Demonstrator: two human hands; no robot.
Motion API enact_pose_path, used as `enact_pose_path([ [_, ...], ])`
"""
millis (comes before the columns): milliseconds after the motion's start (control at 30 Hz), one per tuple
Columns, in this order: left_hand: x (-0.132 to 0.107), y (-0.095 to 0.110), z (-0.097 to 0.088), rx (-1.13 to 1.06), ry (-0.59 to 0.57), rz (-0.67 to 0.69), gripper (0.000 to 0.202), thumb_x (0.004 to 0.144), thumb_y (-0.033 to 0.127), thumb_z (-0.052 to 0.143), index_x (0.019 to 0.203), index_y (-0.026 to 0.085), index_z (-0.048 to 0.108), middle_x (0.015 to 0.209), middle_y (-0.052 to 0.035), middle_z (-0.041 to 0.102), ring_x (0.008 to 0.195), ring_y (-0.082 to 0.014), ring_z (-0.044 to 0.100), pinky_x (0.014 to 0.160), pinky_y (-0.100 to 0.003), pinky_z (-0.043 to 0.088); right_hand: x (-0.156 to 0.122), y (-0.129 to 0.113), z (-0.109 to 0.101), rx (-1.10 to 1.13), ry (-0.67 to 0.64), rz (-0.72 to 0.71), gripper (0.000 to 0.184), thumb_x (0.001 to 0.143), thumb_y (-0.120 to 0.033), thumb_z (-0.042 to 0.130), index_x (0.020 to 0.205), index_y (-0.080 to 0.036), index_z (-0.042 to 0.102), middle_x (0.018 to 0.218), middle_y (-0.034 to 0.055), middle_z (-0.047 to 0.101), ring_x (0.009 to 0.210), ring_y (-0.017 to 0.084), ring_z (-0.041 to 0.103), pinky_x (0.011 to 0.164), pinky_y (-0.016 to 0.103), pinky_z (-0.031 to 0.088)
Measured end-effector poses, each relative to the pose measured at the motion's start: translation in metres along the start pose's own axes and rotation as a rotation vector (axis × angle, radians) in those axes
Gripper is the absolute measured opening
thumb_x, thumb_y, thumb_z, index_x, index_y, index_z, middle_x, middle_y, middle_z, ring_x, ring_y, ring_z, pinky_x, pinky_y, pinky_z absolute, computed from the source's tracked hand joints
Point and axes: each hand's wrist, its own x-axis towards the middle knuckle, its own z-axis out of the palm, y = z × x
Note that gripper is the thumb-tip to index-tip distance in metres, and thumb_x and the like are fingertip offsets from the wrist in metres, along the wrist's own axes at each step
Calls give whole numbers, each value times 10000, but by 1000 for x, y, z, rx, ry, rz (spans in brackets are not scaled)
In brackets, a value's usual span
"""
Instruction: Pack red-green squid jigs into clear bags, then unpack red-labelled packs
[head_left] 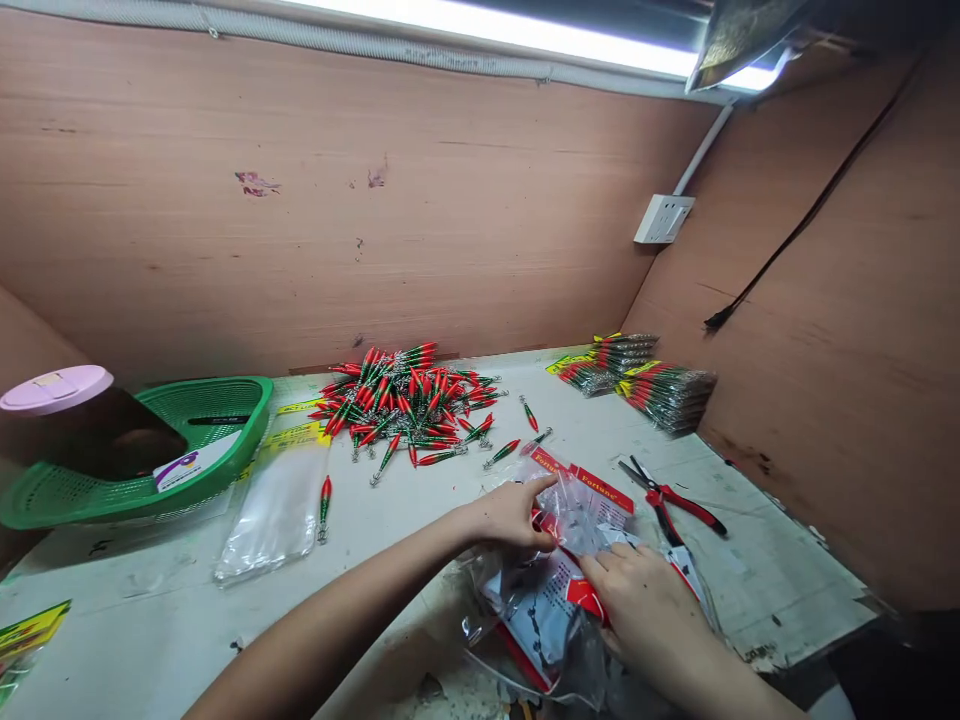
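In front of me lies a clear plastic bag point(480, 630) holding several red, white and blue printed packets point(544, 610); some red headers read "Fortune". My left hand point(514, 515) is closed on the bag's upper left part, thumb and forefinger curled in. Closed at the packets on the right is my right hand point(649, 595), with a red packet edge showing beside its fingers. The fingertips of the right hand are partly hidden. Red-handled pliers point(667, 497) lie partly open just beyond my right hand. Beyond my left hand are a few loose red-and-green fishing lures point(502, 453).
A heap of red-and-green lures point(405, 400) lies by the back wall. Bundles of bagged lures point(667, 393) are stacked at the back right. Clear empty sleeves point(274, 510) lie left, beside a green basket point(259, 420). A pink-lidded container point(56, 388) stands at far left.
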Motion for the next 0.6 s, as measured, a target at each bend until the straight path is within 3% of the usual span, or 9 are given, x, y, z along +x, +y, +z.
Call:
enact_pose_path([
  [100, 11, 3, 6, -64, 98, -109, 822, 562, 212, 723, 1343, 132, 477, 789, -50, 683, 814, -262, 630, 681, -302, 445, -2, -1, 3, 11, 56, 17, 107, 696, -146, 602, 771, -190, 663, 743, 69, 696, 743, 258, 639, 641, 336, 365],
  [200, 1, -2, 3, -172, 187, -209, 673, 542, 142, 695, 1202, 116, 567, 655, -11, 622, 709, -234, 604, 623, -292, 419, -3, -1, 4, 16, 54, 60, 124, 691, -106, 571, 743, -189, 647, 731, 71, 691, 743, 263, 639, 637, 339, 369],
  [333, -45, -15, -14, -396, 260, -286, 536, 584, 207, 657, 1104, 122, 555, 583, 48, 541, 552, -151, 524, 539, -253, 386, -3, 6, 2, 65, -2, 52, 122, 718, -113, 561, 754, -191, 649, 748, 73, 693, 754, 259, 648, 643, 329, 396],
  [400, -72, -17, -22, -497, 281, -291, 440, 628, 293, 637, 1029, 126, 566, 625, 30, 557, 571, -136, 528, 557, -247, 403, -2, 7, -2, 161, -17, 53, 130, 790, -200, 545, 838, -196, 666, 761, 73, 697, 747, 254, 656, 634, 322, 416],
  [467, -95, -17, -27, -611, 328, -287, 332, 654, 367, 638, 893, 144, 582, 653, 15, 567, 585, -118, 523, 567, -234, 408, 2, 4, -7, 301, -16, 44, 254, 857, -349, 516, 998, -206, 671, 819, 80, 715, 778, 252, 670, 649, 318, 442],
  [533, -109, -16, -28, -838, 403, -298, 296, 626, 390, 695, 751, 158, 561, 591, 33, 535, 510, -89, 467, 503, -211, 374, 7, -4, -13, 410, -42, 29, 374, 848, -464, 530, 1091, -214, 663, 883, 90, 729, 838, 262, 678, 687, 320, 464],
  [600, -116, -16, -24, -1165, 462, -293, 315, 577, 352, 758, 673, 167, 522, 503, 67, 472, 430, -59, 386, 436, -188, 317, 14, -13, -17, 459, -89, 10, 382, 818, -477, 566, 1073, -216, 681, 907, 95, 734, 881, 279, 678, 722, 331, 474],
])
